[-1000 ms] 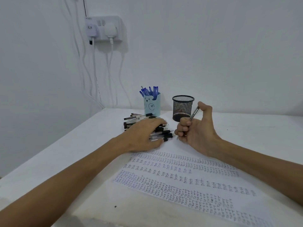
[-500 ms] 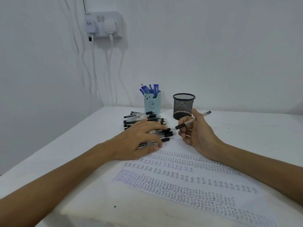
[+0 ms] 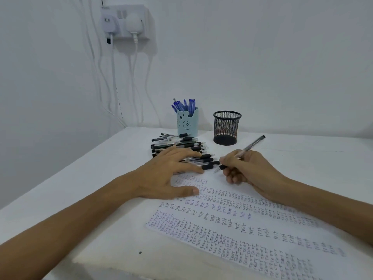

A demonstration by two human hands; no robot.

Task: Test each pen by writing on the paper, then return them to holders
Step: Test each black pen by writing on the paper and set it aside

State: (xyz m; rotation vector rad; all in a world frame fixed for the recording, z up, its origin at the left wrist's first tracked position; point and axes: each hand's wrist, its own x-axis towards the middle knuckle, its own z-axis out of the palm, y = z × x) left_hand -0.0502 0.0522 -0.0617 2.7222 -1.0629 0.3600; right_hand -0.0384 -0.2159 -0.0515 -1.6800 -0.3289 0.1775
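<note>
My right hand (image 3: 245,170) grips a clear black-tipped pen (image 3: 251,147) in a writing hold, its tip down at the far edge of the paper (image 3: 232,229), which is covered in rows of handwriting. My left hand (image 3: 167,172) lies flat with straight fingers on the pile of black pens (image 3: 179,145), thumb resting on the paper's top left corner. Behind the pile stands a pale blue bear holder (image 3: 187,123) with several blue pens. A black mesh holder (image 3: 227,127) stands to its right, with no pens showing above its rim.
A white table (image 3: 101,188) fills the view, with its left edge close to the wall. A wall socket (image 3: 125,22) with plugs and hanging white cables sits above the far left corner.
My right hand turned the pen from upright to a writing hold and lowered its tip to the paper. My left hand slid nearer along the pen pile onto the paper's corner.
</note>
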